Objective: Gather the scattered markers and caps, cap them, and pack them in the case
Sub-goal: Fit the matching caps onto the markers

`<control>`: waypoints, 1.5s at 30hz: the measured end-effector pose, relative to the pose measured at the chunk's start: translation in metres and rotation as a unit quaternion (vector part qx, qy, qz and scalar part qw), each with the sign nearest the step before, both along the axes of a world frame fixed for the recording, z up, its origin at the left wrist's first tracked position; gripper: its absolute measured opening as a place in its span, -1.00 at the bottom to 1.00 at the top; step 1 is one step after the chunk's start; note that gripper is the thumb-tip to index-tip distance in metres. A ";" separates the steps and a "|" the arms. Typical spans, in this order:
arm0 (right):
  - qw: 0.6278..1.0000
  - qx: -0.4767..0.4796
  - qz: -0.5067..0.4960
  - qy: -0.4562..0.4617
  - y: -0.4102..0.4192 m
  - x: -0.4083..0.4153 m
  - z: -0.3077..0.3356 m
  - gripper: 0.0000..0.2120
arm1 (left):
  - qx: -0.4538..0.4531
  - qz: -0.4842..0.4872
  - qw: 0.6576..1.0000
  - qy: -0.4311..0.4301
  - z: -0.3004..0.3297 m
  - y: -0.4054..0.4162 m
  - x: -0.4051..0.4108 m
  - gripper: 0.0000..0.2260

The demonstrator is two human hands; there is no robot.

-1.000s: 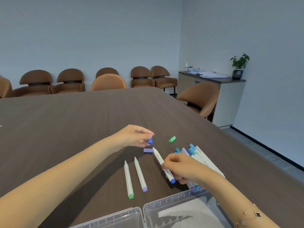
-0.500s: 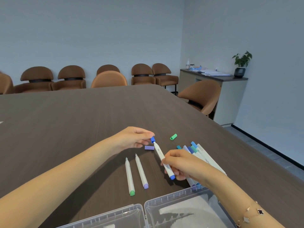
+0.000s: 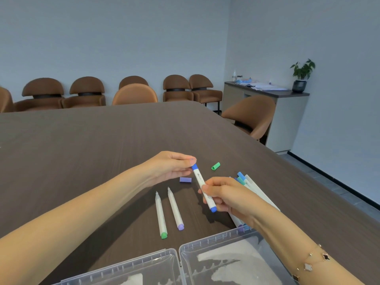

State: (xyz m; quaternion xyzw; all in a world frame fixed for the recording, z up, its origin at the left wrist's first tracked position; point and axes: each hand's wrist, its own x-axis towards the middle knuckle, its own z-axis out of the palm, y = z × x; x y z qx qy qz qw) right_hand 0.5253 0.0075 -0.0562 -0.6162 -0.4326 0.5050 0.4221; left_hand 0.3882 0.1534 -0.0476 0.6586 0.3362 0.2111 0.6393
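Compared with the earlier frames, the blue cap [image 3: 194, 166] is now sitting on the far tip of the blue marker [image 3: 204, 189], where a second ago it was being carried toward the bare tip. The left hand [image 3: 172, 168] is pinching that cap between thumb and fingertips, fingers curled narrow. The right hand [image 3: 225, 198] is gripping the marker barrel near its middle and has raised it clear of the worktop [image 3: 102, 140], tilted with the blue end plug pointing toward the person. A purple cap [image 3: 185, 179] and a green cap [image 3: 215, 166] are lying loose on the worktop, well apart from each other and unmoved. Two uncapped markers are lying side by side near the case [image 3: 185, 264]: the green marker [image 3: 160, 215] on the left and the purple marker [image 3: 175, 208] just beside it. A bundle of capped markers [image 3: 249, 183] is lying partly hidden behind the right hand. The clear plastic case is standing open at the near edge, both halves facing up. The worktop is dark wood grain. Brown chairs [image 3: 86, 91] are lining the far wall, and a cabinet [image 3: 283, 112] with papers and a potted plant [image 3: 301, 75] is standing at the right.
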 end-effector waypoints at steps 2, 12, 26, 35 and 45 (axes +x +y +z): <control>1.000 -0.012 -0.001 -0.021 0.000 -0.005 0.000 -0.87 | 0.029 -0.005 0.999 0.018 0.000 0.000 0.003 -0.80; 0.910 -0.070 0.001 -0.410 -0.002 -0.010 -0.014 -0.73 | 0.286 0.014 0.932 0.222 -0.005 0.042 -0.027 -0.88; 0.868 0.086 0.103 -0.477 0.003 -0.043 -0.019 -0.89 | 0.352 -0.037 0.906 0.231 -0.029 0.033 -0.014 -0.86; 0.886 0.029 0.014 -0.463 0.005 -0.020 -0.024 -0.85 | 0.235 -0.052 0.958 0.158 -0.019 0.041 -0.035 -0.80; 0.944 0.024 -0.028 -0.328 0.008 -0.007 -0.014 -0.72 | 0.119 -0.040 0.990 0.070 -0.010 0.025 -0.031 -0.76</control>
